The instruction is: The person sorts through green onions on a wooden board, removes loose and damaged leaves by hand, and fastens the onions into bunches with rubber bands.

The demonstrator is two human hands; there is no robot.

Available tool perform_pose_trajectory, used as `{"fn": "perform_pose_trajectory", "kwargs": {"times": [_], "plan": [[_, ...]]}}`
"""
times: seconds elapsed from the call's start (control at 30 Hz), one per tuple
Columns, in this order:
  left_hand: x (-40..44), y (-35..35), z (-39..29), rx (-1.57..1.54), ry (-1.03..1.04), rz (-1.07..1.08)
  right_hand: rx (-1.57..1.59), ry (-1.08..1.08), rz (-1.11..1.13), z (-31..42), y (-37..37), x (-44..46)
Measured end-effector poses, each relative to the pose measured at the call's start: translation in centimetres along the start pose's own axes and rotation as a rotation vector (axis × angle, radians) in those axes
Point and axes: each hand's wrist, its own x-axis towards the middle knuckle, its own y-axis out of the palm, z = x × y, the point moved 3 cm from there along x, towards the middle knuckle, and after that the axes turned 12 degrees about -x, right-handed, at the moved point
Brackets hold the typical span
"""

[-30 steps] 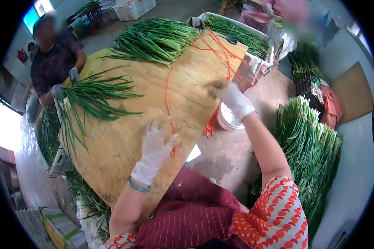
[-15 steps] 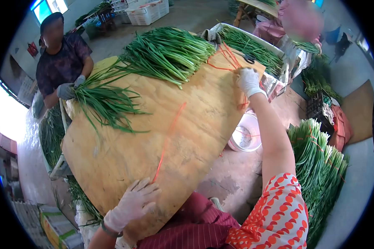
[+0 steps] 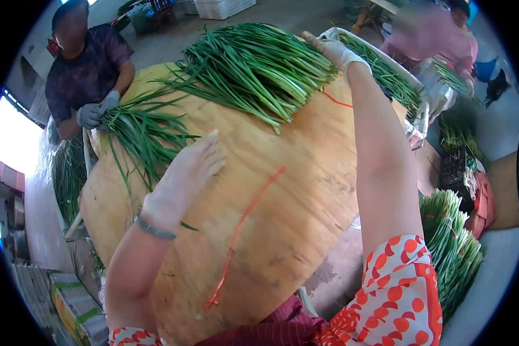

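A large pile of long green stalks, like garlic chives, lies on the wooden board with pale ends to the right. My right hand, gloved, reaches to the pile's far right side, fingers stretched along its edge and partly hidden. It appears to touch the stalks. My left hand, in a pale glove, is open above the left middle of the board, slightly blurred, close to the leaf tips of a smaller bunch. A red-orange tie strip lies lengthwise on the board before me.
Across the board, a co-worker's gloved hands hold the smaller bunch. Another person sits at the far right. A white-rimmed crate of stalks adjoins the board. Tied bundles stand on the right floor.
My right hand has moved from the red ties at the board's right corner to the pile's far side. My left hand has lifted off the strip's near end and moved forward.
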Motion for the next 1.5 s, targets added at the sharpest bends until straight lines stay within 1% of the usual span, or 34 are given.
{"fn": "perform_pose_trajectory", "kwargs": {"times": [0.03,0.07,0.1,0.13,0.17,0.2,0.27,0.3,0.33,0.4,0.47,0.53,0.57,0.6,0.67,0.7,0.73,0.77,0.8,0.83,0.87,0.93,0.97,1.03,1.07,1.1,1.13,1.17,1.2,1.23,1.27,1.33,1.47,1.5], "plan": [[2.4,-0.8,-0.1,-0.038,0.006,0.012,-0.054,-0.003,-0.017,-0.3,0.8,1.0],[4.7,0.1,-0.2,0.028,-0.001,-0.155,-0.107,-0.001,-0.031,-0.8,1.6,2.0],[6.6,1.2,-0.7,0.021,-0.005,-0.161,-0.161,0.002,-0.044,-1.4,2.4,2.9],[8.1,2.1,-1.4,0.014,-0.001,-0.260,-0.216,0.004,-0.056,-1.8,3.0,3.7],[9.1,2.5,-1.8,0.007,-0.004,-0.359,-0.165,-0.024,0.127,-1.4,3.2,4.4],[10.1,2.8,-2.0,-0.003,-0.014,-0.362,-0.113,-0.042,0.311,-0.9,3.3,4.8],[11.8,3.4,-2.1,-0.080,-0.031,-0.371,-0.512,-0.031,0.179,2.5,3.3,2.1],[12.5,3.7,-2.0,-0.103,-0.009,-0.438,-0.616,-0.026,0.144,3.3,3.8,1.7],[12.4,4.3,-2.0,-0.110,-0.018,-0.433,-0.719,-0.017,0.110,4.1,4.4,1.4],[11.7,5.7,-2.9,-0.086,0.019,-0.316,-0.390,-0.014,0.359,5.5,6.9,1.1],[11.4,4.8,-3.2,-0.137,0.032,-0.312,-0.295,-0.125,0.437,6.9,9.4,1.3],[11.2,2.7,-3.7,-0.233,0.053,-0.303,-0.226,-0.147,0.450,9.9,10.1,-1.8],[11.3,0.9,-3.9,-0.296,0.102,-0.333,-0.068,-0.235,0.525,10.6,11.0,-2.6],[10.6,1.0,-4.3,-0.288,0.111,-0.329,-0.154,-0.218,0.491,12.4,10.4,-4.4],[8.6,0.5,-4.8,-0.285,0.197,-0.417,-0.308,-0.248,0.443,13.2,11.1,-4.4],[8.6,-0.5,-5.1,-0.283,0.120,-0.404,-0.362,-0.237,0.414,13.2,10.7,-4.1],[8.2,-0.3,-5.4,-0.279,0.124,-0.407,-0.419,-0.223,0.385,12.8,9.8,-3.6],[7.9,0.2,-5.6,-0.232,0.078,-0.467,-0.411,-0.197,0.336,12.2,8.4,-3.3],[7.8,0.5,-5.6,-0.189,0.034,-0.523,-0.351,-0.179,0.211,10.4,7.5,-1.2],[7.9,0.6,-5.6,-0.162,0.049,-0.505,-0.196,-0.084,0.170,9.3,5.8,-1.9],[8.3,0.6,-5.7,-0.171,0.051,-0.504,-0.147,0.040,0.167,8.1,5.2,-2.3],[9.1,0.1,-5.9,-0.121,0.048,-0.549,-0.101,0.160,0.171,6.1,5.5,-1.9],[9.3,0.2,-6.3,-0.126,0.052,-0.550,-0.099,0.140,0.069,5.4,6.0,-1.3],[9.4,0.3,-7.2,-0.076,0.040,-0.563,-0.094,0.119,-0.023,4.9,7.2,0.2],[9.5,0.2,-7.4,-0.050,0.029,-0.572,0.024,0.192,0.187,5.8,9.1,0.6],[9.8,-0.4,-7.3,-0.141,0.012,-0.588,0.143,0.265,0.396,6.8,11.1,0.9],[9.8,-0.6,-7.4,-0.141,0.014,-0.597,0.263,0.331,0.606,7.9,13.0,0.9],[9.8,-0.5,-7.3,-0.171,0.003,-0.567,0.344,0.294,0.661,8.8,14.2,0.7],[9.9,-0.3,-7.2,-0.204,-0.009,-0.532,0.422,0.258,0.712,9.5,15.1,0.2],[11.1,-2.2,-7.0,-0.181,0.119,-0.429,0.515,0.154,0.660,10.7,15.5,-1.3],[10.2,-1.5,-7.1,-0.183,0.131,-0.434,0.609,0.046,0.608,11.9,15.6,-2.7],[7.8,0.0,-6.5,-0.107,0.144,-0.374,0.455,0.058,0.609,11.7,15.7,-3.2],[4.0,0.5,-4.8,-0.145,0.148,-0.304,0.639,0.085,0.684,11.8,16.4,-7.2],[2.7,0.9,-4.4,-0.168,0.047,-0.368,0.653,0.163,0.721,11.6,16.2,-8.0]]}}
